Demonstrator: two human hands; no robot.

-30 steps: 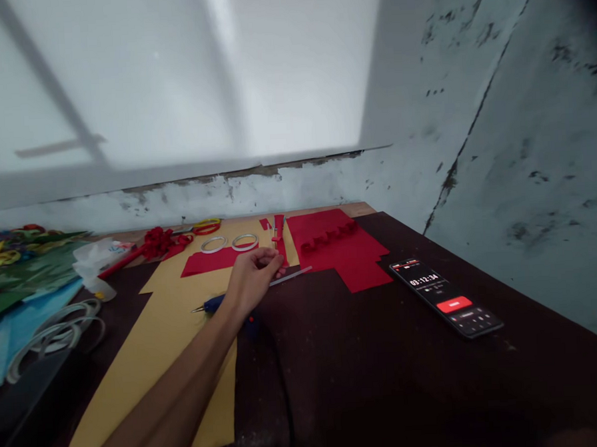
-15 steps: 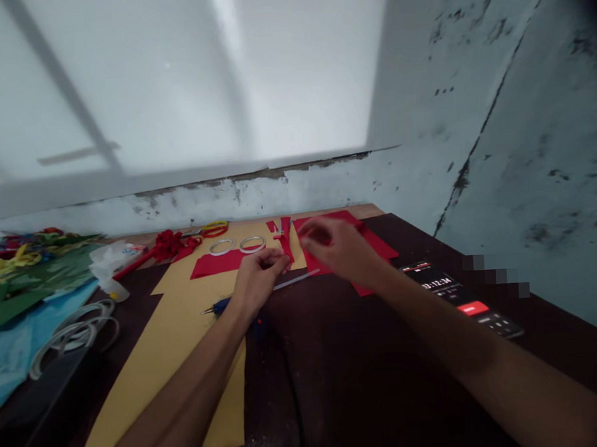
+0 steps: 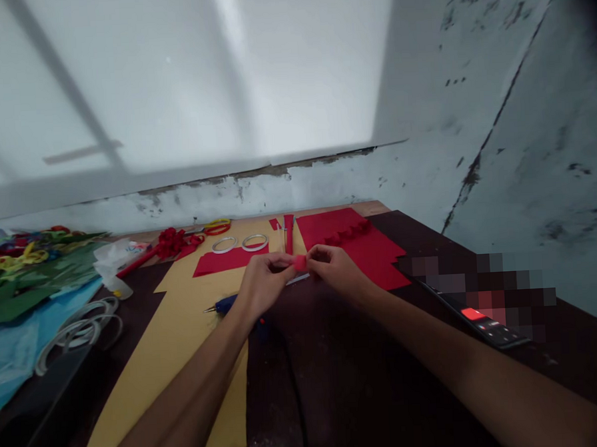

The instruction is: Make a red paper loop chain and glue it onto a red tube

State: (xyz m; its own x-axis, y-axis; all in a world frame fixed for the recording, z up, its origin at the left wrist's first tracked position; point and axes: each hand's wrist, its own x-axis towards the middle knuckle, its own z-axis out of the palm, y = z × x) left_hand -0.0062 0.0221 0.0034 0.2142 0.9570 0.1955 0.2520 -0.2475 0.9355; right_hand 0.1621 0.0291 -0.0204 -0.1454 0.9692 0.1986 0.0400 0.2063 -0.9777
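Note:
A small red piece is pinched between the fingertips of my left hand and my right hand, which nearly meet above the dark table. Beneath them a whitish stick is partly hidden. Behind my right hand lies a red sheet with a row of small dark red pieces on it. Farther back stand out a red strip and a smaller red scrap. A blue tool with a metal tip rests beside my left wrist.
Two tape rings lie on red paper over a tan sheet. At left are a red flower, yellow-handled scissors, a plastic bag, coiled cable and a black box. A phone lies at right.
My right hand has come left and down from over the red sheet to meet my left hand. A red piece now shows between the fingers, and the row of pieces is uncovered.

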